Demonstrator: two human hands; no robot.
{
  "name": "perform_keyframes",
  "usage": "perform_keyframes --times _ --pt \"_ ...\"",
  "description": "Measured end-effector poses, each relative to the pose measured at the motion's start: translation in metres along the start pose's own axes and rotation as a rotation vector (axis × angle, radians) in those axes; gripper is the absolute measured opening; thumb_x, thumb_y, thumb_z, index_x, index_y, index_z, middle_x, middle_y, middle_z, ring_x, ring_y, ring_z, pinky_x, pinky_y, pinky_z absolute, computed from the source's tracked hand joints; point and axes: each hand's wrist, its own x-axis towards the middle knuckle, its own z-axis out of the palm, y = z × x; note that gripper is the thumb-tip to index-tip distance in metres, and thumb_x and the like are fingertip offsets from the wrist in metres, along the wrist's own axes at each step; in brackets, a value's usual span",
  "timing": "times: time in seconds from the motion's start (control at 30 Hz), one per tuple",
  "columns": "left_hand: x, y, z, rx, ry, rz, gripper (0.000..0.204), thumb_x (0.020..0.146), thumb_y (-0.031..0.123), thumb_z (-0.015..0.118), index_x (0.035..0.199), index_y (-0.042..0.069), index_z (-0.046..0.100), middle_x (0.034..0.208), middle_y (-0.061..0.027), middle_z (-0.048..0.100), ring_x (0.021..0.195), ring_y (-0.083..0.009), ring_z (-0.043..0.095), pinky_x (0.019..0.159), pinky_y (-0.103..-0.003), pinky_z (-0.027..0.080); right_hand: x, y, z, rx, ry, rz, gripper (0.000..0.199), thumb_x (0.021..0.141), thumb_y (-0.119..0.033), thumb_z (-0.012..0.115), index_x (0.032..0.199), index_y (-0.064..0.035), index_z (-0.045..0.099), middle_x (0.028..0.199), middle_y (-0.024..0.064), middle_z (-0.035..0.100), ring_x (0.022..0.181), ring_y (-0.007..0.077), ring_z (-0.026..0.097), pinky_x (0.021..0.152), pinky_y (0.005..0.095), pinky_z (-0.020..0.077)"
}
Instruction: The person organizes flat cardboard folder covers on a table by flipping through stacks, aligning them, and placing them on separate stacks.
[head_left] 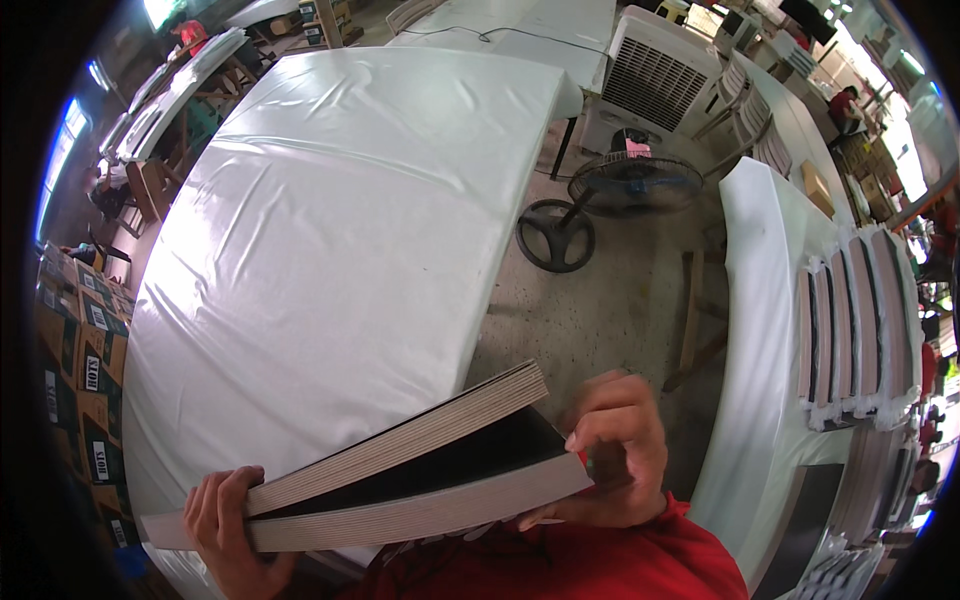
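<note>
A thick stack of thin, pale-edged boards with black faces (430, 505) is held slantwise in front of my red shirt. It is parted into two halves, spread apart at the right and meeting at the left, with a black face showing in the gap. My left hand (225, 525) is wrapped round the left end, keeping both halves together. At the right end, my right hand (630, 440) has its fingers curled over the corner of the lower half and its thumb underneath; the fingers are slightly blurred. Beyond the stack lies a table covered in white plastic sheeting (340, 230).
A pedestal fan (636, 183) and an air cooler (655, 75) stand beyond the table. On the right, a white-covered table (750, 400) bears wrapped stacks of boards (860, 320). Cardboard boxes (95, 400) are piled at the left. People work in the background.
</note>
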Motion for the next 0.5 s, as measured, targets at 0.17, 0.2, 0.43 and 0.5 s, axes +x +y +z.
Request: perform_keyframes --times 0.17,0.2,0.43,0.5 --pt "0.004 0.003 -0.001 -0.027 -0.007 -0.003 0.069 0.057 0.052 0.064 0.104 0.003 0.052 0.095 -0.015 0.053 0.095 -0.0339 0.049 0.088 -0.042 0.034 -0.005 -0.004 0.025 0.339 0.21 0.206 0.069 0.054 -0.022 0.085 0.11 0.0011 0.053 0.099 0.0097 0.049 0.079 0.0163 0.061 0.064 0.0245 0.0468" --pt "0.004 0.002 0.0 -0.013 0.006 0.002 0.069 0.057 0.052 0.064 0.104 0.003 0.052 0.095 -0.0149 0.053 0.095 -0.0339 0.049 0.088 -0.042 0.034 -0.003 -0.007 0.029 0.395 0.294 0.26 0.071 0.054 -0.023 0.085 0.112 0.002 0.052 0.098 0.0098 0.05 0.08 0.0166 0.062 0.065 0.0246 0.0472" --pt "0.006 0.002 0.001 -0.031 -0.001 -0.018 0.069 0.056 0.051 0.065 0.104 0.002 0.052 0.094 -0.0155 0.053 0.094 -0.0342 0.049 0.087 -0.043 0.034 -0.002 0.001 0.018 0.111 0.097 0.127 0.077 0.053 -0.024 0.084 0.115 0.0055 0.051 0.101 0.0111 0.048 0.079 0.017 0.064 0.068 0.0241 0.048" --pt "0.007 0.001 0.001 -0.042 0.003 -0.023 0.069 0.056 0.051 0.065 0.104 0.002 0.052 0.095 -0.0156 0.053 0.094 -0.0341 0.049 0.087 -0.043 0.034 -0.001 0.001 0.02 0.131 0.116 0.134 0.077 0.053 -0.025 0.084 0.114 0.006 0.051 0.1 0.0108 0.048 0.078 0.0169 0.064 0.068 0.0241 0.0478"
